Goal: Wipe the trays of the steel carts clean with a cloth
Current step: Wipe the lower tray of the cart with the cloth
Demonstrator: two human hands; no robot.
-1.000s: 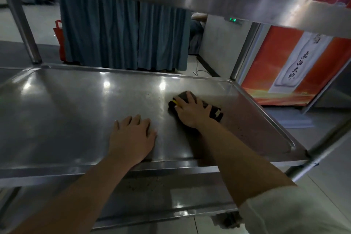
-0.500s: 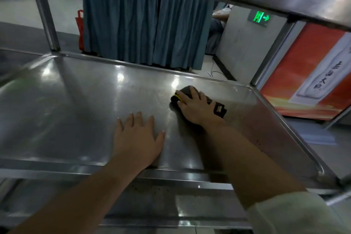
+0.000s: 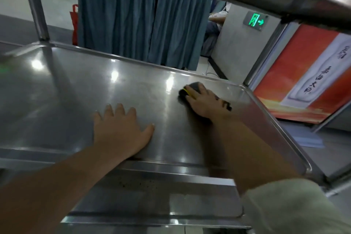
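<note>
While under right hand (image 3: 204, 103)'s flat grip, cloth (image 3: 195, 87) on tray (image 3: 76, 91).

The cloth (image 3: 192, 89) under the right hand's fingers (image 3: 191, 94) is dark grey-black with a yellow strip showing between them. The tray (image 3: 76, 85) beneath the fingers is bare silver-grey steel with white light spots. Beyond the fingertips hang plain teal-blue curtains (image 3: 144, 19); to their right stands an orange-red banner (image 3: 296, 81) with a white panel.
</note>
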